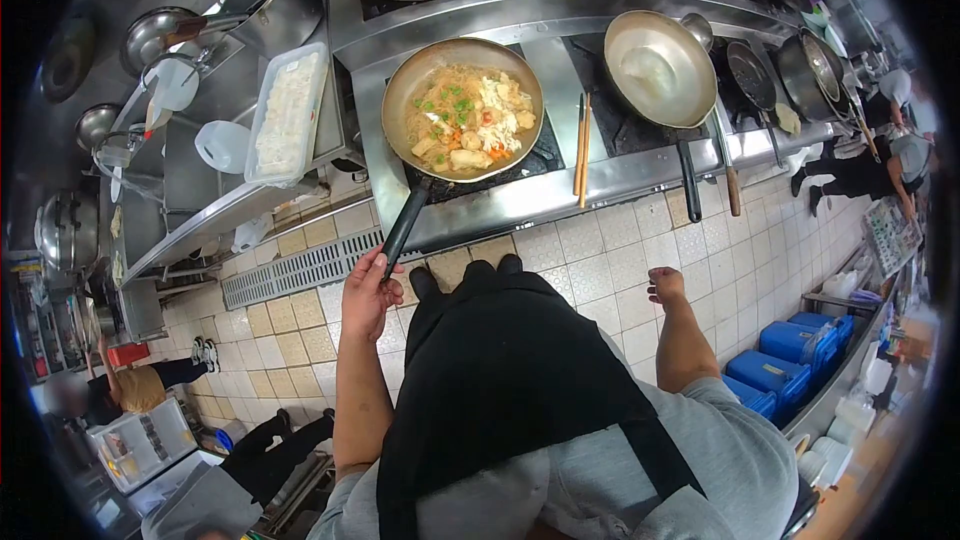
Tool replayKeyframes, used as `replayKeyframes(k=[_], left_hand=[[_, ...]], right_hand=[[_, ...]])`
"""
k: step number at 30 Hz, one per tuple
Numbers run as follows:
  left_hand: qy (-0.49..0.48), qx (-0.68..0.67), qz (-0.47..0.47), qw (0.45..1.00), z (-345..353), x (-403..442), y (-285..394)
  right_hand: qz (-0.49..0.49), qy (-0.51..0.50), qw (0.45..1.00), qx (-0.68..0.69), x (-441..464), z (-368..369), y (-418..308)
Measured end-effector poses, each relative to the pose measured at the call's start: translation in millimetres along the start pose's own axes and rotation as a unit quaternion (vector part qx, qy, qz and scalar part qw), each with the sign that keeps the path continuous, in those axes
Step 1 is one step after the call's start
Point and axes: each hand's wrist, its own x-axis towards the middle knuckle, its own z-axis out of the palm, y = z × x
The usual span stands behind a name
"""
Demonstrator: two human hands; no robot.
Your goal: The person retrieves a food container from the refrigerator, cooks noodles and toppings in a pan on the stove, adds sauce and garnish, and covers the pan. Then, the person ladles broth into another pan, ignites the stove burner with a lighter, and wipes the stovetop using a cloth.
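Pan (pixel 397 105), upper centre of frame — likely heavy, nose-weighted by loose noodles (pixel 436 92) — is best held by its black handle (pixel 408 222), whose end the left hand (pixel 368 295) grips, the right hand (pixel 668 286) empty, loosely curled.

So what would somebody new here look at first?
Probably the big pan of noodles in the middle of the stove's left part, its handle in the person's left grip. Then, maybe, the two long sticks just right of it, and the bright blue boxes at lower right.
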Motion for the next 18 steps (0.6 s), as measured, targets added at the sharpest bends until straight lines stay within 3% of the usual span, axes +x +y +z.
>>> replayKeyframes(k=[18], left_hand=[[0.003,0.013,0.020,1.000,3,0,3]], right_hand=[[0.000,-0.004,0.999,-0.037,-7,16,-3]])
